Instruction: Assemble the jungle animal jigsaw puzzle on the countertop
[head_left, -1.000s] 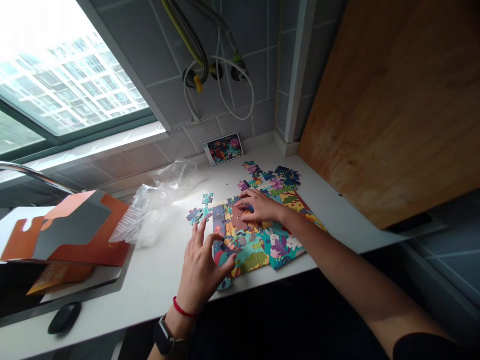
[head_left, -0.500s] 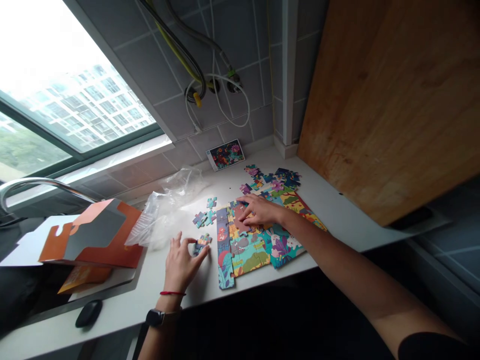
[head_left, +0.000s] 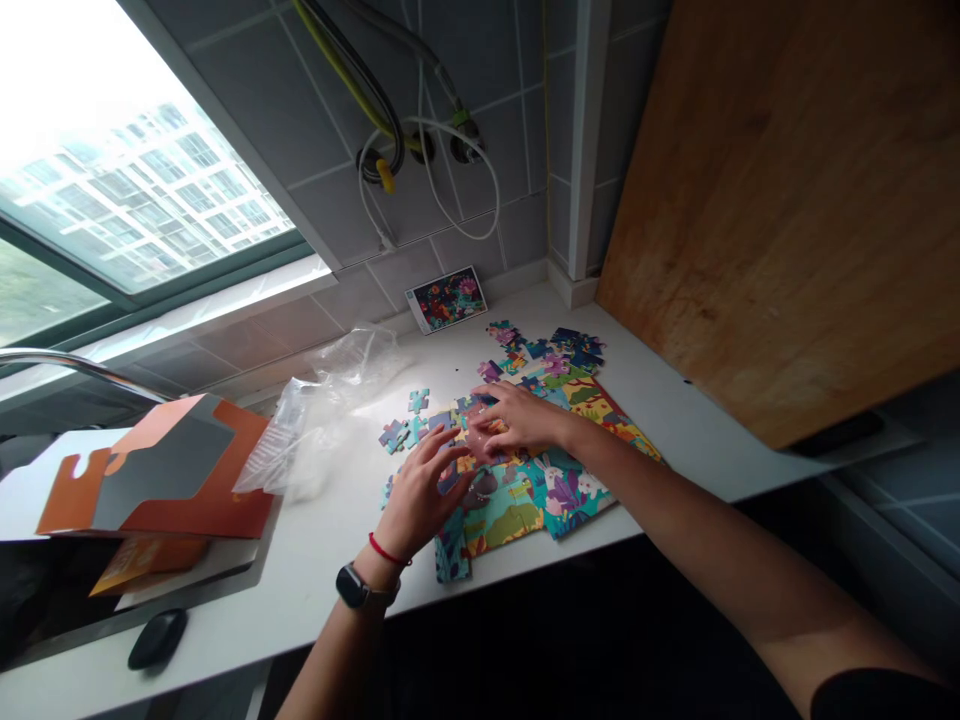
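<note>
A partly assembled jigsaw puzzle [head_left: 502, 525] with bright animal pictures lies near the front edge of the white counter. My left hand [head_left: 421, 492] is over its left side, fingers curved and spread apart, with no piece visible in them. My right hand [head_left: 519, 418] rests on the upper middle of the puzzle, fingers extended over a brown section. What lies beneath its fingertips is hidden. Left of the puzzle are loose teal puzzle pieces [head_left: 418, 400], some partly covered by my left hand. More loose dark pieces [head_left: 577, 348] are heaped behind it.
A picture card [head_left: 448, 300] leans against the tiled wall. Crumpled clear plastic [head_left: 322, 400] and an open orange box [head_left: 202, 470] occupy the left side. A black mouse-like object [head_left: 157, 640] sits at the front left. A wooden panel [head_left: 772, 220] borders the right.
My left hand has moved right, from beside the loose pieces to over the puzzle's left side. My right hand stays on the puzzle. The view has shifted slightly.
</note>
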